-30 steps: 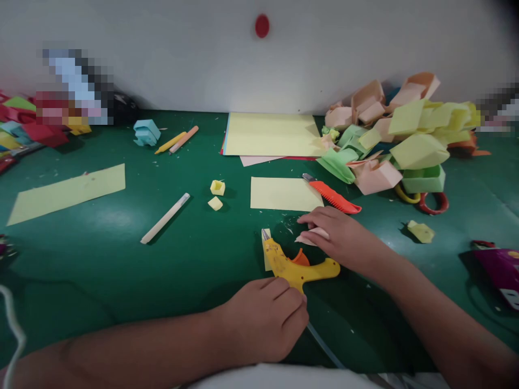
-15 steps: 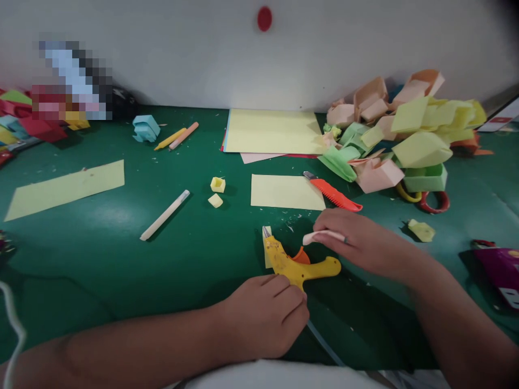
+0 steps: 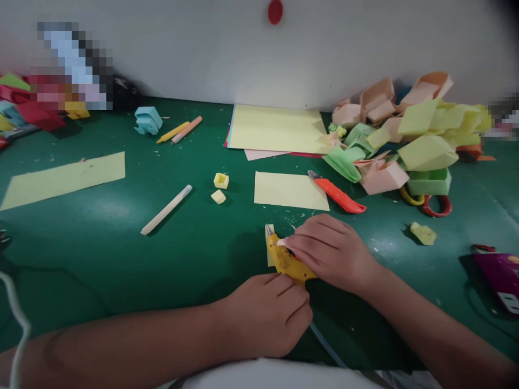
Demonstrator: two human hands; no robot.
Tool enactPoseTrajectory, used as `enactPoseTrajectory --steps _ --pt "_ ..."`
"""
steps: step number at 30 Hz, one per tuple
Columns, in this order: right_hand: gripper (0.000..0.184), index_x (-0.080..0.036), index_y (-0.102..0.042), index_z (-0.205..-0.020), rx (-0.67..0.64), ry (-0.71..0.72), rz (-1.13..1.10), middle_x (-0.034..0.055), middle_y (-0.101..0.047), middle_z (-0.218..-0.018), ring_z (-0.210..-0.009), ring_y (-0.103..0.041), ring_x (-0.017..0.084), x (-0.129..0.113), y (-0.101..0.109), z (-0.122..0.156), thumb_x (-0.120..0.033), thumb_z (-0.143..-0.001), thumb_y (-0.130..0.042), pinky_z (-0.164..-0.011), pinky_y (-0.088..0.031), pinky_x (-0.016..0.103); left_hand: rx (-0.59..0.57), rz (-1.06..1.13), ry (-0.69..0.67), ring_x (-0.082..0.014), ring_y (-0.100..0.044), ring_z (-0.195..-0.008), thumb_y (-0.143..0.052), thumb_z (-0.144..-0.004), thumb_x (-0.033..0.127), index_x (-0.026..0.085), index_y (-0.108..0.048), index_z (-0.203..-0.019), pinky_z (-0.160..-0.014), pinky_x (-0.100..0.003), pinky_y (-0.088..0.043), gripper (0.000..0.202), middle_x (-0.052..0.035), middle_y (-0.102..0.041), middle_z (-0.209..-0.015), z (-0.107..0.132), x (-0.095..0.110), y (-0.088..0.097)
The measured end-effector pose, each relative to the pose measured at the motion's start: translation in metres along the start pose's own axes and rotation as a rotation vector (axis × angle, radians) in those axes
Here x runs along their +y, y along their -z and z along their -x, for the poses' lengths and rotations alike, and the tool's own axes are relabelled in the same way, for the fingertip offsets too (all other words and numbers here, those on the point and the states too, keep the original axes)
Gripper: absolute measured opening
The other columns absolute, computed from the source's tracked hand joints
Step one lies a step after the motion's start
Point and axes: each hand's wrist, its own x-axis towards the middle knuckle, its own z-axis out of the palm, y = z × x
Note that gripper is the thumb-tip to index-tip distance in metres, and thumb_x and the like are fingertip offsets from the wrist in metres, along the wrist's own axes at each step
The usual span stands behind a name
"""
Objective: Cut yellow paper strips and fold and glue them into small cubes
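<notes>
Glue gun [image 3: 286, 262], in the head view, slants between my two hands, its long axis running away and leftward from my left hand [image 3: 273, 313] to the nozzle [image 3: 268, 230]. That hand is closed around the rear end. My right hand [image 3: 338, 254] reaches in from the right, its fingers [image 3: 312, 239] pinching a pale scrap [image 3: 281, 242] against or just above the body. A yellow strip [image 3: 270, 258] lies under the nozzle, partly covered. I cannot tell whether my right palm, which hides the handle, touches it.
</notes>
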Motion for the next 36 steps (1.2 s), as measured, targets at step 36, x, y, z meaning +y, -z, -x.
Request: enactPoseTrajectory --steps 36 --pt "0.018 -0.016 -0.066 -0.105 -0.151 0.11 -0.016 0.0016 -0.07 -0.094 -0.091 -0.047 0.02 0.011 -0.002 -0.003 -0.012 -0.098 -0.051 -0.084 -0.044 0.035 0.036 0.004 0.022 -0.0157 -0.061 -0.075 -0.052 -0.095 0.012 0.01 -0.067 -0.091 -0.07 -0.028 -0.058 0.016 -0.0054 -0.067 -0.082 -0.004 0.002 0.001"
